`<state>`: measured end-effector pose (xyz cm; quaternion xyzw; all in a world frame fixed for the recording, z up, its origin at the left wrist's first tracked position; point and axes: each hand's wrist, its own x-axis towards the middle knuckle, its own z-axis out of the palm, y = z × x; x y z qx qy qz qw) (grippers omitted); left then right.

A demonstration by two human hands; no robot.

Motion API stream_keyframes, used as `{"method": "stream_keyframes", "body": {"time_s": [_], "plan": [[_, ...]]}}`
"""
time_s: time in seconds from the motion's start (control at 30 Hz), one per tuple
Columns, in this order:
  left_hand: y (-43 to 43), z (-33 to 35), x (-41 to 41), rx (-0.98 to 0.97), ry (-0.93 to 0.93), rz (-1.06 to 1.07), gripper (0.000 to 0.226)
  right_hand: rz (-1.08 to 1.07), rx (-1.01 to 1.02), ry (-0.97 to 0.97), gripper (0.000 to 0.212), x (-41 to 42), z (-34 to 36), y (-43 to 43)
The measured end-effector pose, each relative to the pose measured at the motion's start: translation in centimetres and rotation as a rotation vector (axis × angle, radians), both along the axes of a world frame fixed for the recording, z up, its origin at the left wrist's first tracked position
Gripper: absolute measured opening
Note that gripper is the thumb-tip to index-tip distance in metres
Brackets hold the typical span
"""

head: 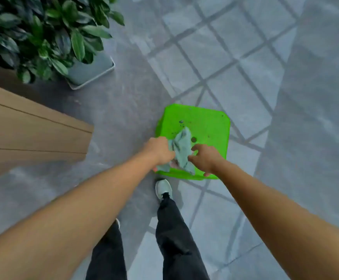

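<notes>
A bright green plastic stool [205, 122] stands on the grey tiled floor in front of me, its seat dotted with dark specks and a round hole. A crumpled pale grey-green cloth [181, 147] hangs over the near part of the seat. My left hand [158, 151] grips the cloth's left side with curled fingers. My right hand [205, 158] pinches its right side, fingers bent. Both arms reach forward from the bottom of the view.
A leafy potted plant [43, 33] in a square grey planter [96, 71] stands at the upper left. A wooden panel [29, 134] juts in from the left. My legs in dark trousers and a pale shoe [163, 188] stand just behind the stool.
</notes>
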<state>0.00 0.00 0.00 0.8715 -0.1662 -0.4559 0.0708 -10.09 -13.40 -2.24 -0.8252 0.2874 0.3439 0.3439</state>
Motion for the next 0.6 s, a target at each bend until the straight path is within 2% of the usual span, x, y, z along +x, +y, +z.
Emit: {"method": "stream_keyframes", "body": {"time_s": [0.13, 0.23, 0.3, 0.37, 0.43, 0.6], "plan": [[-0.1, -7.6, -0.7, -0.044, -0.085, 0.199, 0.064, -0.236, -0.037, -0.177, 0.063, -0.6, -6.9, 1.2], [0.8, -12.3, -1.9, -0.190, -0.053, 0.328, 0.066, -0.367, -0.047, -0.210, 0.064, -0.7, -11.3, 2.2], [1.6, -14.4, -2.6, -0.291, -0.079, 0.388, 0.061, -0.462, -0.041, -0.235, 0.057, -0.5, -12.9, 3.3], [2.5, -15.8, -2.5, -0.388, -0.103, 0.457, 0.044, -0.537, -0.004, -0.243, 0.046, -0.4, -13.8, 4.8], [3.9, -16.7, -1.7, -0.462, -0.060, 0.573, 0.025, -0.534, 0.022, -0.270, 0.033, -0.1, -14.1, 6.5], [11.0, -18.6, 0.3, -0.566, 0.186, 1.053, 0.023, -0.325, 0.115, -0.310, 0.023, 2.6, -13.8, 12.2]]}}
